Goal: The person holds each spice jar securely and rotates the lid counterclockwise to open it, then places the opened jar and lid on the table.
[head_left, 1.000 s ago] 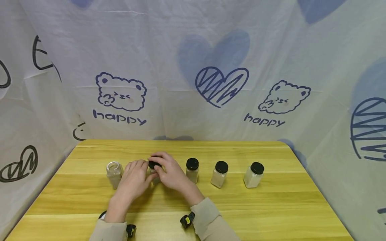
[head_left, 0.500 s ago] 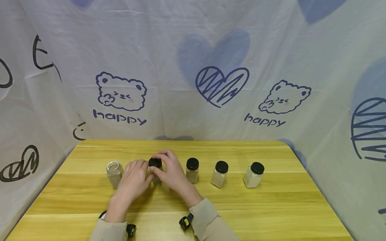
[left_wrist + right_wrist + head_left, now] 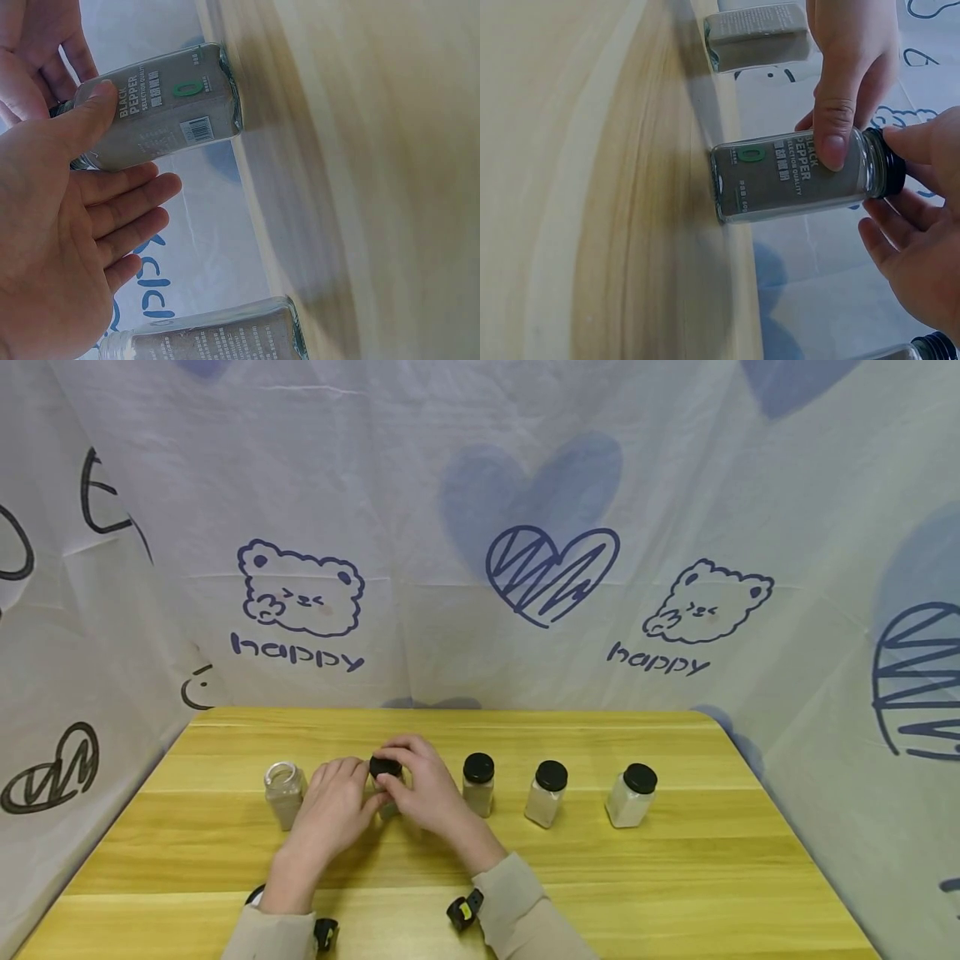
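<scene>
A square glass jar of black pepper with a green mark on its label stands upright on the table. My left hand grips its body, thumb on the label and the other fingers on the far side. At the top, my right hand pinches the black lid between thumb and fingers; the lid sits on the jar's neck. In the head view both hands partly hide this jar. Left of it stands a lidless glass jar with grey-brown contents.
To the right stand three more jars with black lids: one with greyish contents, one paler and one white. All rest on the yellow wooden table. A printed cloth hangs behind.
My right hand's fingers have shifted around the black lid, first turning back to uncover more of it, then moving slightly forward again. The left hand and the jars have stayed in place.
</scene>
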`<state>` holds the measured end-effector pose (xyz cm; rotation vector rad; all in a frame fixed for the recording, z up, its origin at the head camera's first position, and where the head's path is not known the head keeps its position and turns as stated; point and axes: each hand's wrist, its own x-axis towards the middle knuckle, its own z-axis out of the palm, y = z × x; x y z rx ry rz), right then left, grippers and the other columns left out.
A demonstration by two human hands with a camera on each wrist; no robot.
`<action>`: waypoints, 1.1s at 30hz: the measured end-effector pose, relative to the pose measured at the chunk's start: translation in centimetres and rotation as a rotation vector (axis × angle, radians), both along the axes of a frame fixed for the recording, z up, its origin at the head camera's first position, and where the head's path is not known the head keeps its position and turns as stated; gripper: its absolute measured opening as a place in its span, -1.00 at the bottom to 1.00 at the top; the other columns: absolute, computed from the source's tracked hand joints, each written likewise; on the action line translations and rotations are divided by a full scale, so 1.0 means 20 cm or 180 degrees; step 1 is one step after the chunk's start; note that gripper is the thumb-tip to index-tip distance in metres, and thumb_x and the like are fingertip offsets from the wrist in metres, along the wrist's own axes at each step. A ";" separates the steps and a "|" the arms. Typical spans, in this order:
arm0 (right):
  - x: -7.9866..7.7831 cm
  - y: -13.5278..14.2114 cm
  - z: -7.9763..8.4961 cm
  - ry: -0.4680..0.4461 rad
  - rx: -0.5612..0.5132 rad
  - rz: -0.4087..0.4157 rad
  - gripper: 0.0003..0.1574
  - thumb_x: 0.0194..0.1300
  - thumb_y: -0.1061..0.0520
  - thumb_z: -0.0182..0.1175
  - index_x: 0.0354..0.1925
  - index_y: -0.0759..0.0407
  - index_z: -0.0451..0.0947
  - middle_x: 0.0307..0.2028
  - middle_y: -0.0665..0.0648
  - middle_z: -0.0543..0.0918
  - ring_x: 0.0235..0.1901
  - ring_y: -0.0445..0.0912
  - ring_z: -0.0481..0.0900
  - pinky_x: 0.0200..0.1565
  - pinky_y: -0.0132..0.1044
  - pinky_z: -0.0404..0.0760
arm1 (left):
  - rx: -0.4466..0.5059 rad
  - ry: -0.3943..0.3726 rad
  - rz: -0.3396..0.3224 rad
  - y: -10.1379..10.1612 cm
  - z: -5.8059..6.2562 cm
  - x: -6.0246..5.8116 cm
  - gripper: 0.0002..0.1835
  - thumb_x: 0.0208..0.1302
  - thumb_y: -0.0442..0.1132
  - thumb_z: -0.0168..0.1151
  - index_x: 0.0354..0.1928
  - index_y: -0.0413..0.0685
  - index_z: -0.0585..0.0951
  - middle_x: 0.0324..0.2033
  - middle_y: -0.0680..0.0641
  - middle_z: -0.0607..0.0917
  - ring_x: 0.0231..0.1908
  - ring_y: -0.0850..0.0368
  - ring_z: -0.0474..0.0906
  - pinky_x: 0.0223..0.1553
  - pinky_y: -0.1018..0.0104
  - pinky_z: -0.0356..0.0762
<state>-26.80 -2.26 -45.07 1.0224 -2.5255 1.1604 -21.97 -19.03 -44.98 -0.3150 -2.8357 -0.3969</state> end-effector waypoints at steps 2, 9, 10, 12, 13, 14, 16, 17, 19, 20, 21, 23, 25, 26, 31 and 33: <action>0.00 0.00 0.00 0.0025 0.0022 0.0032 -0.61 0.52 0.15 0.25 0.25 0.15 0.64 0.25 0.08 0.56 0.30 -0.04 0.50 0.36 -0.20 0.50 | 0.0002 0.0011 -0.0004 0.00 0.00 0.00 -0.45 0.40 -0.05 0.39 0.16 -0.43 0.59 0.10 -0.34 0.63 0.22 -0.34 0.47 0.39 -0.23 0.29; 0.01 0.01 0.02 -0.0017 0.0105 0.0154 -0.61 0.56 0.20 0.17 0.27 0.18 0.62 0.30 0.12 0.54 0.33 0.01 0.49 0.36 -0.19 0.50 | 0.0006 0.0089 -0.0018 0.00 -0.01 0.00 -0.41 0.38 -0.02 0.41 0.15 -0.45 0.59 0.08 -0.33 0.64 0.20 -0.33 0.48 0.37 -0.22 0.32; 0.01 0.01 0.03 -0.0023 0.0118 0.0178 -0.61 0.57 0.21 0.15 0.28 0.19 0.62 0.31 0.12 0.53 0.34 0.01 0.48 0.37 -0.19 0.49 | 0.0002 0.0100 -0.0020 0.00 -0.01 0.00 -0.40 0.38 -0.02 0.41 0.16 -0.45 0.59 0.08 -0.33 0.64 0.20 -0.33 0.49 0.36 -0.21 0.33; 0.00 0.01 0.03 -0.0050 0.0129 0.0233 -0.61 0.58 0.23 0.12 0.29 0.21 0.60 0.33 0.14 0.52 0.35 0.02 0.47 0.39 -0.18 0.47 | -0.0003 0.0112 -0.0022 0.00 -0.01 0.00 -0.39 0.38 -0.02 0.41 0.18 -0.46 0.59 0.07 -0.33 0.65 0.19 -0.33 0.49 0.35 -0.21 0.34; 0.00 0.01 0.03 -0.0080 0.0123 0.0264 -0.60 0.59 0.23 0.11 0.30 0.21 0.59 0.34 0.15 0.51 0.36 0.03 0.46 0.40 -0.16 0.46 | -0.0009 0.0113 -0.0023 0.00 -0.01 0.00 -0.39 0.38 -0.02 0.41 0.19 -0.46 0.59 0.07 -0.33 0.65 0.19 -0.33 0.49 0.35 -0.21 0.35; 0.00 0.01 0.03 -0.0114 0.0111 0.0292 -0.59 0.59 0.23 0.11 0.32 0.21 0.58 0.36 0.15 0.50 0.38 0.04 0.44 0.41 -0.15 0.45 | -0.0012 0.0106 -0.0023 0.00 -0.01 0.00 -0.39 0.38 -0.02 0.41 0.18 -0.46 0.59 0.07 -0.33 0.65 0.19 -0.33 0.49 0.35 -0.21 0.35; 0.00 0.02 0.03 -0.0172 0.0079 0.0320 -0.56 0.58 0.21 0.13 0.35 0.20 0.55 0.39 0.15 0.47 0.41 0.04 0.41 0.43 -0.13 0.43 | -0.0019 0.0079 -0.0017 0.00 0.00 0.00 -0.41 0.38 -0.04 0.41 0.18 -0.45 0.59 0.08 -0.33 0.64 0.20 -0.33 0.49 0.36 -0.21 0.33; 0.00 0.02 0.02 -0.0191 0.0063 0.0315 -0.54 0.58 0.19 0.15 0.37 0.19 0.53 0.41 0.14 0.45 0.42 0.04 0.40 0.43 -0.12 0.43 | -0.0017 0.0070 -0.0015 0.00 0.00 0.00 -0.43 0.38 -0.06 0.42 0.17 -0.44 0.59 0.09 -0.33 0.64 0.20 -0.33 0.48 0.37 -0.22 0.33; 0.00 0.02 0.02 -0.0196 0.0021 0.0264 -0.50 0.55 0.14 0.20 0.38 0.16 0.52 0.43 0.12 0.44 0.43 0.03 0.39 0.43 -0.12 0.44 | -0.0015 0.0059 -0.0012 0.00 0.00 0.00 -0.46 0.38 -0.10 0.42 0.15 -0.43 0.59 0.10 -0.33 0.64 0.21 -0.33 0.48 0.37 -0.23 0.32; 0.00 0.02 0.01 -0.0183 -0.0003 0.0209 -0.49 0.54 0.11 0.23 0.38 0.14 0.52 0.42 0.12 0.44 0.43 0.02 0.39 0.42 -0.11 0.44 | -0.0011 0.0058 -0.0012 0.00 0.00 0.00 -0.48 0.37 -0.11 0.43 0.15 -0.43 0.60 0.10 -0.33 0.63 0.21 -0.34 0.48 0.38 -0.23 0.31; 0.00 0.01 0.01 -0.0167 -0.0029 0.0141 -0.48 0.52 0.08 0.26 0.37 0.13 0.53 0.41 0.11 0.44 0.42 0.01 0.41 0.41 -0.11 0.46 | -0.0008 0.0059 -0.0013 0.00 0.00 0.00 -0.48 0.37 -0.12 0.43 0.15 -0.43 0.60 0.10 -0.34 0.63 0.21 -0.34 0.48 0.38 -0.23 0.31; 0.01 0.00 0.00 -0.0133 -0.0080 -0.0013 -0.47 0.49 0.03 0.30 0.34 0.12 0.56 0.36 0.10 0.48 0.37 0.00 0.45 0.38 -0.13 0.49 | 0.0005 0.0073 -0.0018 0.00 0.00 0.00 -0.49 0.37 -0.13 0.43 0.13 -0.43 0.60 0.09 -0.33 0.64 0.20 -0.33 0.49 0.37 -0.22 0.32; 0.01 -0.01 -0.01 -0.0112 -0.0128 -0.0152 -0.47 0.45 0.00 0.35 0.30 0.11 0.59 0.30 0.09 0.51 0.32 -0.01 0.48 0.35 -0.15 0.52 | 0.0012 0.0075 -0.0020 0.00 -0.01 0.00 -0.49 0.37 -0.12 0.43 0.13 -0.43 0.60 0.09 -0.34 0.64 0.20 -0.33 0.49 0.37 -0.22 0.32; 0.01 -0.01 -0.01 -0.0109 -0.0143 -0.0209 -0.48 0.43 0.00 0.37 0.28 0.11 0.61 0.27 0.09 0.52 0.30 -0.02 0.50 0.33 -0.16 0.53 | 0.0017 0.0070 -0.0018 0.00 -0.01 0.00 -0.49 0.38 -0.11 0.42 0.13 -0.43 0.60 0.09 -0.34 0.64 0.20 -0.33 0.49 0.37 -0.22 0.32; 0.01 -0.02 -0.02 -0.0063 -0.0119 -0.0300 -0.51 0.39 0.03 0.41 0.23 0.12 0.65 0.18 0.08 0.57 0.24 -0.02 0.53 0.28 -0.19 0.57 | 0.0010 0.0033 -0.0011 -0.01 -0.01 0.00 -0.48 0.39 -0.11 0.41 0.16 -0.43 0.59 0.11 -0.34 0.63 0.22 -0.33 0.48 0.38 -0.22 0.31; 0.01 -0.02 -0.02 -0.0038 -0.0097 -0.0279 -0.52 0.40 0.04 0.40 0.23 0.14 0.65 0.18 0.08 0.57 0.24 -0.02 0.53 0.28 -0.20 0.57 | 0.0005 0.0010 -0.0008 -0.01 0.00 0.00 -0.47 0.40 -0.10 0.40 0.17 -0.43 0.59 0.12 -0.34 0.63 0.22 -0.33 0.47 0.39 -0.22 0.30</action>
